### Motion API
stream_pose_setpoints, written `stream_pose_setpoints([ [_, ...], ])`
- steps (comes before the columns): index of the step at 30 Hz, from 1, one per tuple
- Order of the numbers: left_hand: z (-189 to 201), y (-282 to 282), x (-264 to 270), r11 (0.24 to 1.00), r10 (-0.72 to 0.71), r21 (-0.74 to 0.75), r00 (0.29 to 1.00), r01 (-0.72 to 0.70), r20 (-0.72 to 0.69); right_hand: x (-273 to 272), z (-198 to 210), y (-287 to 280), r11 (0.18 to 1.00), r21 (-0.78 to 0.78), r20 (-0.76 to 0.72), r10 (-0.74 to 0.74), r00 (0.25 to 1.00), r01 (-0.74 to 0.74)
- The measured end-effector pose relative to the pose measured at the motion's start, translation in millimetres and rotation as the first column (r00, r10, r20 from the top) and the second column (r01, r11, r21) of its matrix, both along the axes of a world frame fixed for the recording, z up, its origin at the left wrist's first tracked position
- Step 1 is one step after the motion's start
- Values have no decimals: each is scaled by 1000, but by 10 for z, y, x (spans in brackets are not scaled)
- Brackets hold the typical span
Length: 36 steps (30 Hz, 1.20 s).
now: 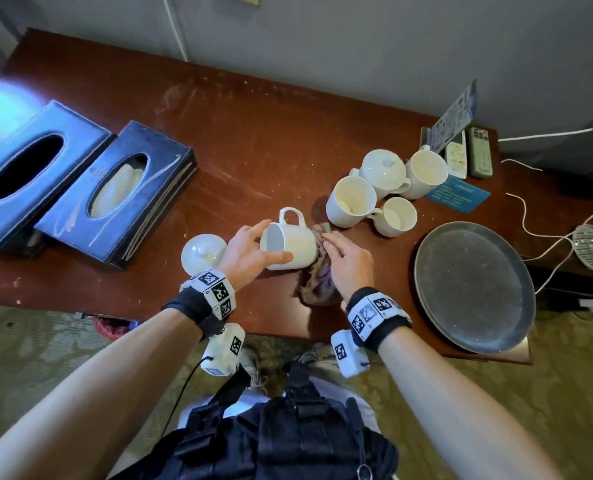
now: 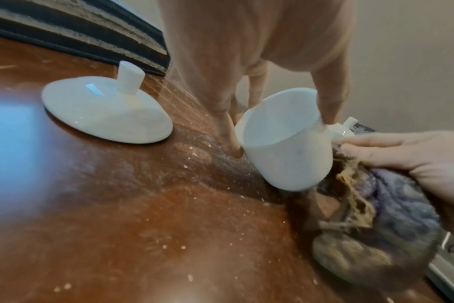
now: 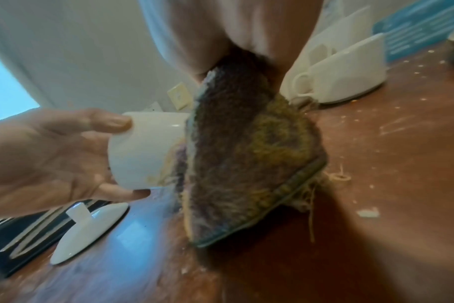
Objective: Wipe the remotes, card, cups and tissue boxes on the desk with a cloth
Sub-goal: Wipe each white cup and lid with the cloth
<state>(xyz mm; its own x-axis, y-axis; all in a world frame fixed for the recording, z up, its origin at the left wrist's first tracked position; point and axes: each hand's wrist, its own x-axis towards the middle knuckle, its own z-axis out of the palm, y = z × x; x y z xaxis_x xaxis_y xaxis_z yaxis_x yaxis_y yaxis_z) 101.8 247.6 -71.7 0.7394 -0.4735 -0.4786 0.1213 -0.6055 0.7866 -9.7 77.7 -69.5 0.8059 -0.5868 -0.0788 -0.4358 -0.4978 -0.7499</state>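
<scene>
White china in my left hand (image 1: 250,252): I'm gripping a cup (image 1: 289,245) by its rim end, tipped on its side just above the desk (image 1: 253,133) near the front edge, handle up, and it looks empty. My right hand (image 1: 348,258) is bunched round the cloth (image 1: 317,280), pressing it against the cup's base. So I'd say I'm mid-cups. Its lid (image 1: 203,254) sits bare on the wood beside my left wrist. Four more cups (image 1: 352,200) cluster toward the right end, one lidded, the open ones showing nothing inside; whether they're wiped, I can't tell. Remotes (image 1: 480,152) and card (image 1: 457,194) wait at the back right corner. Both tissue boxes (image 1: 118,192) lie at the left end, the nearer showing tissue, the farther one's slot dark. Dust still streaks the desk.
</scene>
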Motion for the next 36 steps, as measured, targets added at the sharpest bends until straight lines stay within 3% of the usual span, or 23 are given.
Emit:
stream_pose_setpoints([
  [5, -31, 24, -10, 998, -57, 18, 998, 56, 33, 100, 134, 184, 991, 132, 87, -47, 995, 35],
  [12, 9, 2, -44, 994, -106, 33, 988, 102, 114, 255, 193, 216, 991, 95, -88, 103, 991, -95],
  [16, 20, -18, -18, 994, -100, 44, 990, 96, 103, 171, 122, 293, 992, 45, 52, 117, 992, -119],
  [20, -3, 24, -8, 1000, -4, 8, 1000, 4, 15, 25, -42, 415, 967, -73, 203, 254, 945, -245],
  [25, 26, 22, -4, 1000, -9, -5, 999, 9, -32, 65, -17, 74, 985, 168, 26, 24, 999, -28],
  [31, 43, 41, 19, 999, -18, -36, 998, 16, -57, 133, 61, 282, 962, 38, 150, 261, 954, -269],
  [36, 126, 55, -4, 999, -51, -23, 996, 49, -67, 45, -7, 65, 980, 184, 37, 75, 996, -81],
])
